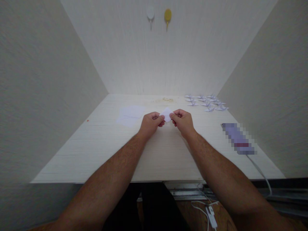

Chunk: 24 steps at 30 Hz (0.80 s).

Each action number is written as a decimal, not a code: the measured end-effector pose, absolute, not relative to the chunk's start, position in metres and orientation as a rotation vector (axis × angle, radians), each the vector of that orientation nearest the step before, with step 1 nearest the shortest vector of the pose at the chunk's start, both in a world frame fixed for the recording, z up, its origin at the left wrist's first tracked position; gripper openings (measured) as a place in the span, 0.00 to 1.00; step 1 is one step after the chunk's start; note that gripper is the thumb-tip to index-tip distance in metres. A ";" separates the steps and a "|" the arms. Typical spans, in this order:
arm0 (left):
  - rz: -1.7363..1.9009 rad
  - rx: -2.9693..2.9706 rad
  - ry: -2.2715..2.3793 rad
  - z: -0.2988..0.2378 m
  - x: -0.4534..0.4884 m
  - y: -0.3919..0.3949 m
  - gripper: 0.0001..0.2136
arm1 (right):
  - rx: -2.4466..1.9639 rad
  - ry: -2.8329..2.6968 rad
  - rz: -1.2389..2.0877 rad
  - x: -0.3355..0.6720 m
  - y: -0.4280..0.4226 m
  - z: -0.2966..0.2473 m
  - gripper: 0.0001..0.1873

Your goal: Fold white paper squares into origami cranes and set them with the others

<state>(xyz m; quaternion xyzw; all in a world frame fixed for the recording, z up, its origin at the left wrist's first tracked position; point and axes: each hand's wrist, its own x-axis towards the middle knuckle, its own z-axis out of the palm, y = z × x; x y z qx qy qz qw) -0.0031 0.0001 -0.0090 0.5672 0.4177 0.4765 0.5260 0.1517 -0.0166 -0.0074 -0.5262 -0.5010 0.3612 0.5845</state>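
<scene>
Between my two hands is a small folded piece of white paper (166, 113), roughly diamond-shaped, held up over the middle of the table. My left hand (152, 122) pinches its left corner between thumb and fingers. At the opposite corner my right hand (183, 120) grips it the same way, thumb on top. Flat white paper sheets (131, 112) lie on the table to the left of my left hand, partly overlapping. Several folded paper cranes (206, 104) stand in a group at the back right.
A blurred-out flat device (237, 138) with a white cable (261, 171) lies at the table's (101, 154) right. Walls enclose the left, right and back. Two hooks, one white (150, 13) and one yellow (167, 14), are on the back wall. A power strip (211, 217) lies on the floor.
</scene>
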 end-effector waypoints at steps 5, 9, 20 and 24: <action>1.220 1.368 1.104 -0.009 -0.004 0.003 0.10 | -1.310 -1.350 0.830 0.152 -0.019 -0.009 0.09; 1.243 1.379 1.091 -0.010 -0.006 0.005 0.11 | -1.345 -1.390 0.834 0.153 -0.020 -0.008 0.08; 1.362 1.391 1.072 -0.016 -0.007 0.008 0.12 | -1.281 -1.435 0.907 0.151 -0.021 -0.007 0.10; 1.288 1.346 1.072 -0.014 -0.006 0.006 0.12 | -1.274 -1.380 0.891 0.151 -0.019 -0.009 0.10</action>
